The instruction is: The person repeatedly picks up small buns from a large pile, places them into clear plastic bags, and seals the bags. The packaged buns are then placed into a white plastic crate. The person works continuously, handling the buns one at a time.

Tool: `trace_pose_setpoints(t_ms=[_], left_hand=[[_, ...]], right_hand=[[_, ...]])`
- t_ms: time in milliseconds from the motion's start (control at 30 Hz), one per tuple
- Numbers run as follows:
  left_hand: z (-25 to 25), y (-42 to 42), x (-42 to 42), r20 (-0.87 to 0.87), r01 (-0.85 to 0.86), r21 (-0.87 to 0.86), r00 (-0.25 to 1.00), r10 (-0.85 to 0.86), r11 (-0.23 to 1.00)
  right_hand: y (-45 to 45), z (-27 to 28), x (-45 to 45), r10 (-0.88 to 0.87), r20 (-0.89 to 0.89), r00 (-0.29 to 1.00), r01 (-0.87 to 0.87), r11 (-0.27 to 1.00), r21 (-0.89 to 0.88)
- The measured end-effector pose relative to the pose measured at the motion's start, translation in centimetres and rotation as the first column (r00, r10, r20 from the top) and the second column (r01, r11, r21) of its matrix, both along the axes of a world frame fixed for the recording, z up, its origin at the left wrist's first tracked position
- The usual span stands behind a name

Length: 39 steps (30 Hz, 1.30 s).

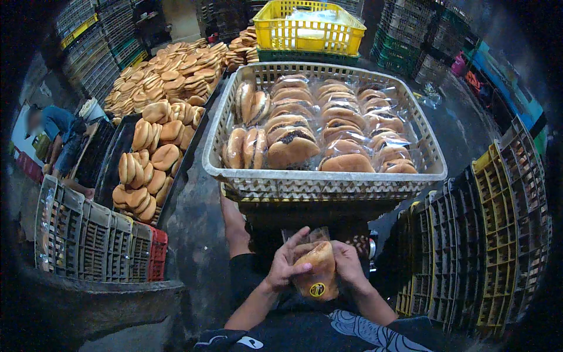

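Observation:
Over my lap, both hands grip one bread bun [320,264] inside a clear plastic bag with a round yellow sticker [317,289]. My left hand [283,264] has its thumb across the bun's face, its other fingers behind it. On the bun's upper right edge is my right hand [349,262], its fingertips partly hidden. The bag's loose end stands up behind the bun. Just beyond my hands, a white plastic crate [325,174] holds rows of bagged buns [294,145] with dark filling, most standing on edge.
Unwrapped buns fill a dark tray [151,163] at left, with a larger bun pile [176,72] behind. A yellow crate [308,37] holding plastic film stands at the back. Stacked crates flank me at right [466,237] and left [101,233]. A person [59,132] bends at far left.

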<state>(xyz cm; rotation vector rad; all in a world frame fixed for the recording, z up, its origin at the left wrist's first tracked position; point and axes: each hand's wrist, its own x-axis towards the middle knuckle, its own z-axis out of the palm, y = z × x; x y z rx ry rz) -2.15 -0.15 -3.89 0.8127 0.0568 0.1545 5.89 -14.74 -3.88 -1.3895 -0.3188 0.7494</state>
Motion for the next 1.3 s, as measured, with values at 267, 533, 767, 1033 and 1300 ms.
trace_pose_setpoints(t_ms=[267, 533, 767, 1033, 1300], left_hand=[[-0.3, 0.8, 0.5, -0.061, 0.098, 0.395, 0.995, -0.08, 0.913], [-0.4, -1.4, 0.6, -0.073, -0.085, 0.565, 0.986, 0.152, 0.821], [-1.1, -1.6, 0.1, -0.063, -0.01, 0.799, 0.993, 0.1, 0.601], [-1.9, -4.4, -2.8, -0.256, 0.253, 0.966, 0.965, 0.06, 0.062], [-8.4, -4.6, -1.3, -0.45, 0.487, 0.675, 0.867, -0.213, 0.554]], right_hand=[[-1.3, 2.9, 1.9, 0.118, 0.362, 0.925, -0.142, 0.989, 0.04], [-0.4, 3.2, 0.1, -0.05, 0.242, 0.969, 0.037, 0.998, 0.055], [-1.5, 0.7, -0.2, -0.012, 0.556, 0.831, 0.1, 0.987, -0.129], [-5.2, -1.8, -3.5, 0.373, 0.409, 0.833, -0.104, 0.832, -0.546], [-7.3, -5.6, -4.6, 0.512, 0.602, 0.613, 0.075, 0.721, -0.689]])
